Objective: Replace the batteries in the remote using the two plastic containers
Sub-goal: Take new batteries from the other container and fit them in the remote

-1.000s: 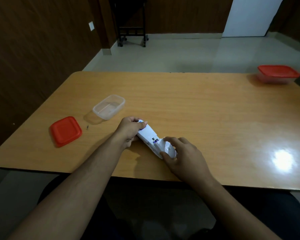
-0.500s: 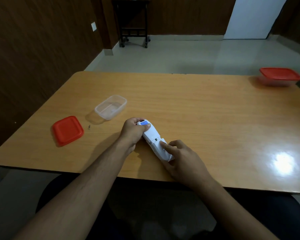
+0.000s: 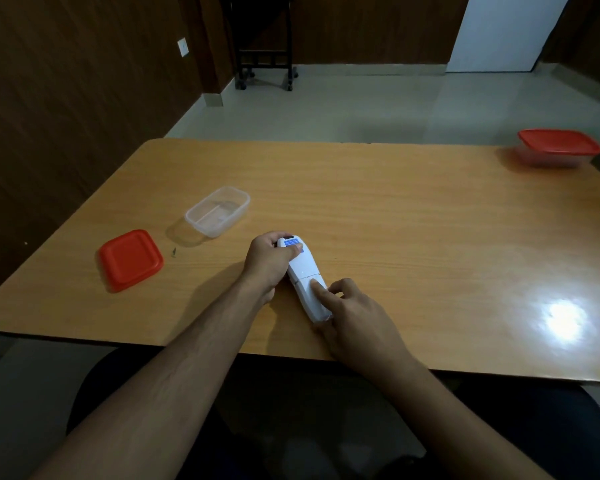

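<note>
A white remote (image 3: 305, 275) lies face down near the front edge of the wooden table (image 3: 395, 220), its back cover on. My left hand (image 3: 269, 259) grips its far end, thumb beside a blue label. My right hand (image 3: 352, 315) holds the near end, with the index finger pressing on the back cover. To the left stands an open clear plastic container (image 3: 218, 211), which looks empty, and its red lid (image 3: 130, 259) lies beside it. A second container with a red lid on (image 3: 558, 148) stands at the far right corner.
A small dark speck (image 3: 174, 251) lies on the table between the red lid and the clear container. A bright light glare (image 3: 565, 320) shows on the table's right side. Beyond the table are a pale floor and a dark wheeled stand (image 3: 264, 60).
The battery compartment was open a second ago. My right hand has slid the cover along the remote, and the back now looks closed. My left hand has kept its grip.
</note>
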